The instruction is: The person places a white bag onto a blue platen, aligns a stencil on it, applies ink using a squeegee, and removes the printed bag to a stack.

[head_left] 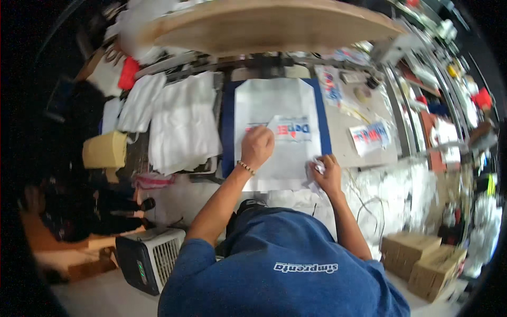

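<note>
A person in a blue shirt leans over a desk (364, 153) where a white bag (274, 100) lies flat on a dark blue pad (228, 127), its long axis running straight away from the body, notched top end pointing to the far side. A red and blue print crosses the bag near its middle, under a translucent sheet (296, 129) that lies at a slight tilt.

The left hand (257, 147), a bead bracelet at its wrist, is closed into a fist and presses down on the left end of the print. The right hand (327, 171) rests at the bag's lower right edge, fingers clamped on a crumpled white cloth (317, 166).

Left of the pad lies a thick stack of white bags (182, 124), with more white pieces (138, 100) and a red item (128, 73) beyond it, and a pale yellow block (104, 149) further left. Right of the pad, two small printed sheets (369, 136) (330, 84) in red and blue lie on the grey desk top, well apart from the hands. A broad wooden board (269, 24) overhangs the bag's far end. Clear plastic wrap (401, 185) is heaped at the right, above two brown cardboard boxes (422, 259) on the floor. A grey-and-white fan heater (150, 256) stands at the lower left.
</note>
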Motion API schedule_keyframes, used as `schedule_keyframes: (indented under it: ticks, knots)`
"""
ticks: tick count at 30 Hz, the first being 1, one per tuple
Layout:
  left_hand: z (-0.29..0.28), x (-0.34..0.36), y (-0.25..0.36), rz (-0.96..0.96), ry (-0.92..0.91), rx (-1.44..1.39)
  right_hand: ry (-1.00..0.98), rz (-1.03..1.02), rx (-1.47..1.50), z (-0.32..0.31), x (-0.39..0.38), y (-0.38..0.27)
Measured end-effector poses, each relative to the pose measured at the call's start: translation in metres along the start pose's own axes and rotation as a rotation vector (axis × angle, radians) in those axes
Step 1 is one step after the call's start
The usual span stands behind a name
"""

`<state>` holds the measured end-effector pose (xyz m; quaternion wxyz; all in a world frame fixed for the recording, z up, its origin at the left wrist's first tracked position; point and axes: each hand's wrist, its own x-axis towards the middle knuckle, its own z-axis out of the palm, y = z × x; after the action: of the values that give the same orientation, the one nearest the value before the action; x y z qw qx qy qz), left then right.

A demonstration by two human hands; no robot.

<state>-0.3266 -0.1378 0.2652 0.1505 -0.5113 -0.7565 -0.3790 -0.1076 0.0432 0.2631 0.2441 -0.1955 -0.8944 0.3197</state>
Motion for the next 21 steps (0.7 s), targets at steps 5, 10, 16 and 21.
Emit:
schedule_keyframes:
  ticks: [5, 10, 16, 21]
  knots:
    - [0.011, 0.012, 0.041, -0.183, 0.233, -0.161, 0.085, 0.128, -0.061, -0.004, -0.011, 0.004]
    - [0.011, -0.005, 0.068, -0.010, -0.203, -0.330, 0.065, 0.200, -0.063, -0.002, -0.015, 0.008]
    - [-0.001, 0.011, 0.077, -0.026, -0.245, -0.447, 0.073, 0.228, -0.061, -0.003, -0.012, -0.001]
    - [-0.005, 0.038, 0.085, -0.265, 0.150, -0.317, 0.058, 0.305, -0.039, -0.001, -0.013, 0.000]
